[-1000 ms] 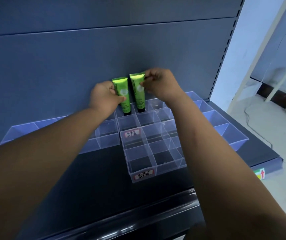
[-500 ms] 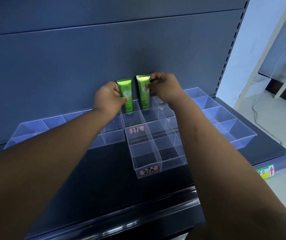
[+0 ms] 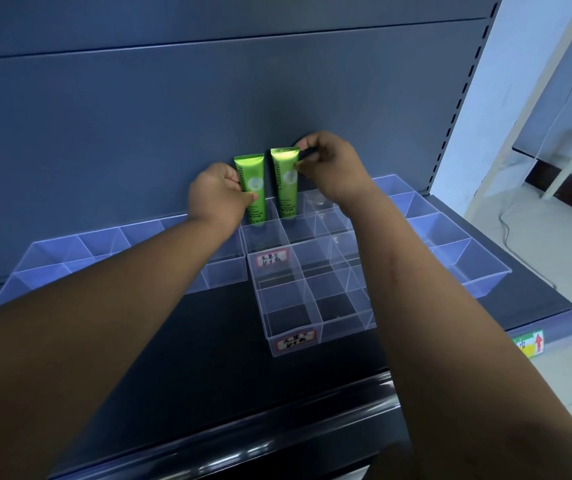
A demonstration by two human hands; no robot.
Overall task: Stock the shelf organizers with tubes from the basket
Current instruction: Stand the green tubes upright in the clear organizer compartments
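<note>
My left hand (image 3: 218, 194) grips the left tube (image 3: 256, 180); my right hand (image 3: 329, 168) pinches the right tube (image 3: 286, 178). Both have sunk upright into the 12 o'clock cells of the organizer (image 3: 341, 329), nearly stocked.

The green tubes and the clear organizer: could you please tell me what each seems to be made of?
Green tubes: probably soft plastic, glossy, with light sheen and flat crimped tops. Organizer: rigid transparent plastic, possibly acrylic; the dark shelf shows through its walls.
</note>
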